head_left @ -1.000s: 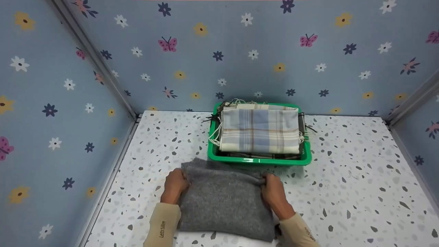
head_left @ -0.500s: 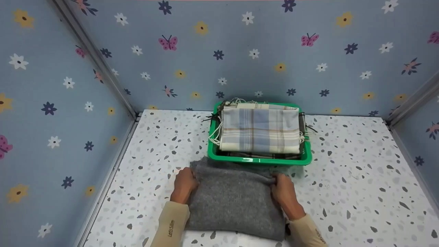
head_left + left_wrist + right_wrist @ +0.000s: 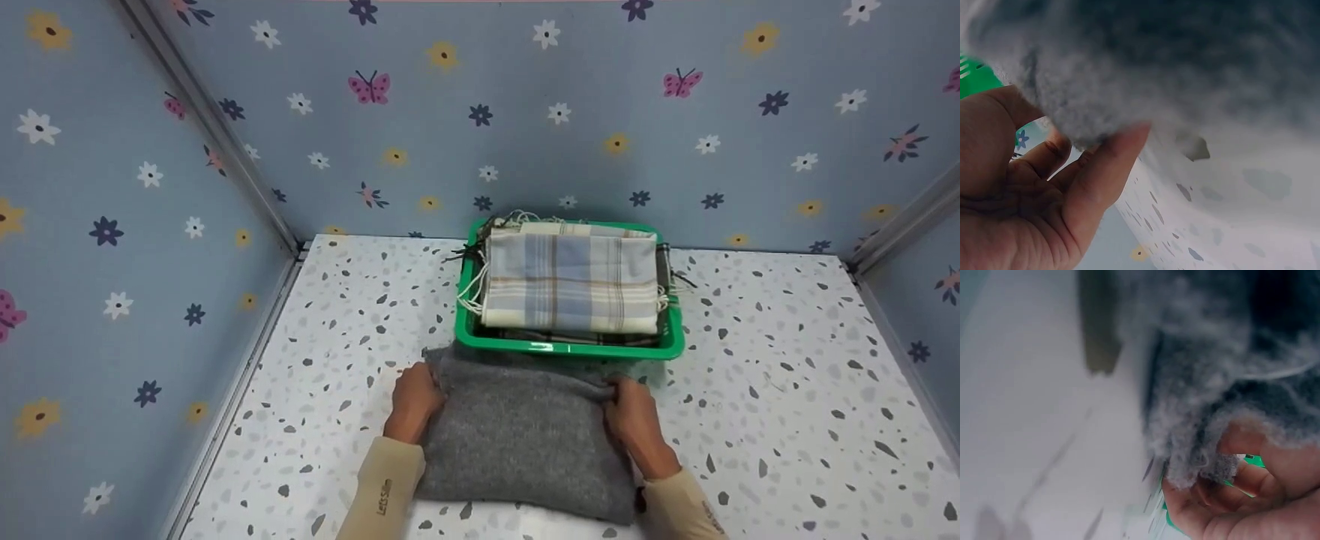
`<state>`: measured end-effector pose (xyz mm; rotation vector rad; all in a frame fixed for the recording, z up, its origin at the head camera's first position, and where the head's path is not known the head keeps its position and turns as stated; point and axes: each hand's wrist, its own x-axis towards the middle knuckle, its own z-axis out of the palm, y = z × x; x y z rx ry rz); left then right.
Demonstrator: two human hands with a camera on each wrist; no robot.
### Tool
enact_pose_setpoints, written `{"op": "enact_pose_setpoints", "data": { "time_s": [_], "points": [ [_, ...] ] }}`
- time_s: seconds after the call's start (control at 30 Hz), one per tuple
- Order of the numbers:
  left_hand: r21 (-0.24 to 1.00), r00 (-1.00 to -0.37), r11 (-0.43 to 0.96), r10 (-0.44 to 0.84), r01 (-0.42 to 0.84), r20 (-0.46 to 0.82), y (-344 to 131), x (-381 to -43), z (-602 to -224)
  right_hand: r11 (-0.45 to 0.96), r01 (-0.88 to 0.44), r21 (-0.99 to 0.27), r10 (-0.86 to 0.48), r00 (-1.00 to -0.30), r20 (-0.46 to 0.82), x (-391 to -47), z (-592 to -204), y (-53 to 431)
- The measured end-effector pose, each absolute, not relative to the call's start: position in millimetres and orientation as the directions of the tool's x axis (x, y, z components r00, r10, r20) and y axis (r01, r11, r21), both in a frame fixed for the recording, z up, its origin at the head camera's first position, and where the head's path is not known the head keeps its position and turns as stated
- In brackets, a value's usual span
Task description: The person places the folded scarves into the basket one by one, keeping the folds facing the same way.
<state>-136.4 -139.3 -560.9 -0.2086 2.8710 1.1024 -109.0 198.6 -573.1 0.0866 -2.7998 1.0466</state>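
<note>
A folded grey woollen cloth (image 3: 529, 442) lies across the front of the table, its far edge against the near side of the green basket. At the cloth's upper left, my left hand (image 3: 417, 396) pinches the edge between thumb and fingers. My right hand (image 3: 634, 420) grips the opposite upper corner. In the left wrist view, fuzzy grey fabric (image 3: 1072, 95) sits between the thumb and fingers. Layers of the same cloth (image 3: 1185, 416) show between the fingers in the right wrist view. The underside of the cloth is hidden.
Just beyond the cloth stands the green basket (image 3: 570, 349). Folded plaid scarves (image 3: 574, 281) with fringes fill it, the top one white and blue. Behind it rises a flowered wall (image 3: 517, 142); the speckled table (image 3: 765, 390) extends to both sides.
Both hands have shifted to the right with the grey cloth between them, and it now sits more squarely in front of the basket. The grips look the same.
</note>
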Motion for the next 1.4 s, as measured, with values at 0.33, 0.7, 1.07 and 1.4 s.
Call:
{"op": "enact_pose_setpoints", "data": {
  "time_s": [0.33, 0.7, 1.07, 1.4],
  "points": [
    [0.661, -0.987, 0.733, -0.11, -0.161, -0.118, -131.1, -137.6, -562.5, 0.755, -0.075, -0.651, 0.0, -0.993, 0.114, -111.0, -570.4, 209.5],
    [0.66, -0.983, 0.73, -0.105, -0.179, -0.15, -121.7, -137.1, -562.2, 0.75, -0.088, -0.655, -0.007, -0.992, 0.125, -111.9, -570.7, 219.7],
    [0.697, -0.99, 0.703, -0.081, -0.14, -0.117, -116.2, -136.4, -562.4, 0.735, -0.093, -0.672, -0.004, -0.991, 0.133, -110.1, -570.3, 227.9],
    [0.711, -0.994, 0.695, -0.065, -0.108, -0.087, -110.3, -134.4, -562.5, 0.74, -0.064, -0.669, 0.009, -0.995, 0.104, -111.2, -570.1, 233.0]
  ]
}}
